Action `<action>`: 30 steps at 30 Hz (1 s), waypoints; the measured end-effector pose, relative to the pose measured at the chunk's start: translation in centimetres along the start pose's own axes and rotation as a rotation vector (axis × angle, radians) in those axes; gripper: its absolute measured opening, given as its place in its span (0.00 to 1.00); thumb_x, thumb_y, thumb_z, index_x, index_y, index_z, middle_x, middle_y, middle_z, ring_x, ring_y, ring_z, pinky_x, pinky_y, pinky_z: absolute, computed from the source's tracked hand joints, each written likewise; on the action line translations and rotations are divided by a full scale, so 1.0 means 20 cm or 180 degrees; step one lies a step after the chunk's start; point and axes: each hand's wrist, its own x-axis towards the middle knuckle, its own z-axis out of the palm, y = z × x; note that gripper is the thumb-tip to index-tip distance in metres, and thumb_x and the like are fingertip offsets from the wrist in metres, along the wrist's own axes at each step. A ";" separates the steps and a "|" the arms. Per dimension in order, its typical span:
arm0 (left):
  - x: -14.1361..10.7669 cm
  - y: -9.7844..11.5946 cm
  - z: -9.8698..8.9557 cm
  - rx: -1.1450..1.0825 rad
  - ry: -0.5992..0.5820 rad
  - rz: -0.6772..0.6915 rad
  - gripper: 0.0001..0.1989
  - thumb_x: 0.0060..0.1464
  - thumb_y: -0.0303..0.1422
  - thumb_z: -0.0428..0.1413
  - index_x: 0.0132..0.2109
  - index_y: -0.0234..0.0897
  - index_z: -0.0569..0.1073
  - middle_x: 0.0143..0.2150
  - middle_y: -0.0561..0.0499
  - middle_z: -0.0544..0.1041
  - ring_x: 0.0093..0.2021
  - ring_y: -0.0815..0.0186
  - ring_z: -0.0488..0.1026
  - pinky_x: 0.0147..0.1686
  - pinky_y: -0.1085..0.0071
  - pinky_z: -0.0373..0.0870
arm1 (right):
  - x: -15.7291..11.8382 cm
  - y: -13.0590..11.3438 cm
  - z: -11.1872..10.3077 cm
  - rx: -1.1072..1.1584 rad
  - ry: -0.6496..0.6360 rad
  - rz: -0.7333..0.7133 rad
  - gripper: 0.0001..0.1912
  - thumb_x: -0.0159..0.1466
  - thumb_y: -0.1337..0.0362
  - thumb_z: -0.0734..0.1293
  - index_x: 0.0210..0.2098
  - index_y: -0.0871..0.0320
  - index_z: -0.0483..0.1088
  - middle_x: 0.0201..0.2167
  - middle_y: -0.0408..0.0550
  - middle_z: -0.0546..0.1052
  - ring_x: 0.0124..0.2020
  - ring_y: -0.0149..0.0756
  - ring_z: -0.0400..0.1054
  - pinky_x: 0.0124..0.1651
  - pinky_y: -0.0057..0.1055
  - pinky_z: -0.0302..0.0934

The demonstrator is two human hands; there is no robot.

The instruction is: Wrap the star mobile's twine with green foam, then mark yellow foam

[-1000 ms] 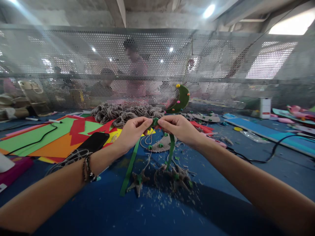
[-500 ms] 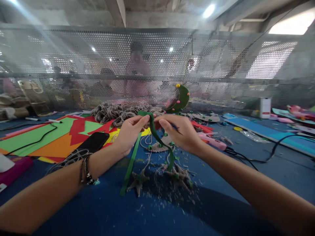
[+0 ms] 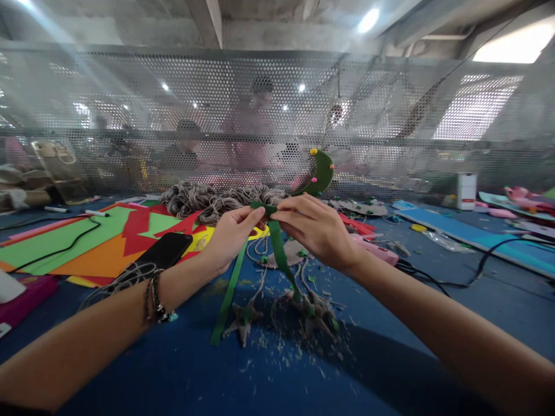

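A narrow green felt strip (image 3: 281,254) hangs from between my hands, its lower end near the grey star ornaments. My left hand (image 3: 236,231) pinches the strip at its upper end. My right hand (image 3: 314,228) has its fingers closed on the same strip, just right of the left fingertips. A second green strip (image 3: 229,297) lies on the blue table. Beneath my hands lie a grey star with a green bit on it (image 3: 244,323), more grey stars (image 3: 314,312) and a grey felt piece (image 3: 286,254), partly covered by the hanging strip.
Coils of grey cord (image 3: 217,202) sit at the back. To the left are coloured sheets (image 3: 91,245) and a black phone (image 3: 167,251). A pink glue gun (image 3: 375,248) with a black cable lies right. A green crescent (image 3: 323,173) hangs by the perforated metal screen (image 3: 368,115).
My right hand has shifted slightly left, its fingers now over the strip beside the left fingertips. The strip's top edge has turned, and its hanging part is straighter.
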 end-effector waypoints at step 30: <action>-0.01 0.07 -0.04 0.2617 -0.0926 0.1642 0.05 0.51 0.28 0.50 0.30 0.35 0.70 0.25 0.53 0.69 0.25 0.70 0.63 0.26 0.75 0.58 | 0.04 -0.02 -0.04 0.1291 -0.0549 0.1153 0.04 0.53 0.73 0.60 0.25 0.60 0.64 0.20 0.40 0.67 0.22 0.24 0.60 0.26 0.22 0.55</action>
